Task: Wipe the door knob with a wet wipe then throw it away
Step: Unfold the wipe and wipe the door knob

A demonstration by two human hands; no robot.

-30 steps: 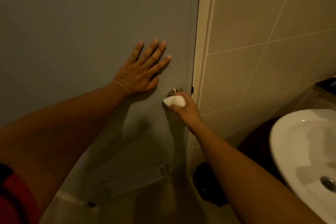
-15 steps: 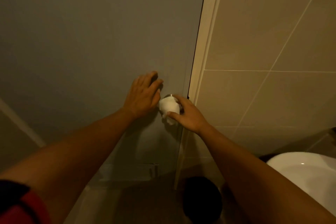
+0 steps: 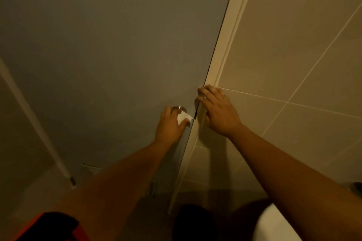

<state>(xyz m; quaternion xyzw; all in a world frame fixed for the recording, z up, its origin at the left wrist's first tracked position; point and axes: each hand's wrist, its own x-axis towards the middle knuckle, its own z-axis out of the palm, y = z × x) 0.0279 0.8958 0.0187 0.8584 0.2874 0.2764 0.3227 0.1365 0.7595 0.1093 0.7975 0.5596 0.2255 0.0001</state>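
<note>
A grey door [image 3: 117,55] is seen beside a tiled wall [image 3: 293,64]. The metal knob [image 3: 178,108] is gripped by the left hand [image 3: 170,125], a white wipe [image 3: 184,118] pinched against it. The right hand [image 3: 217,112] is laid flat across the door frame [image 3: 227,45], fingers together.

A grey door [image 3: 117,55] fills the view from 9 to 12 o'clock, edged by a cream frame [image 3: 227,45]. Beige tiled wall [image 3: 303,55] spreads toward 3 o'clock. A white sink [image 3: 274,225] rim shows at 5 o'clock. Light is dim and warm.
</note>
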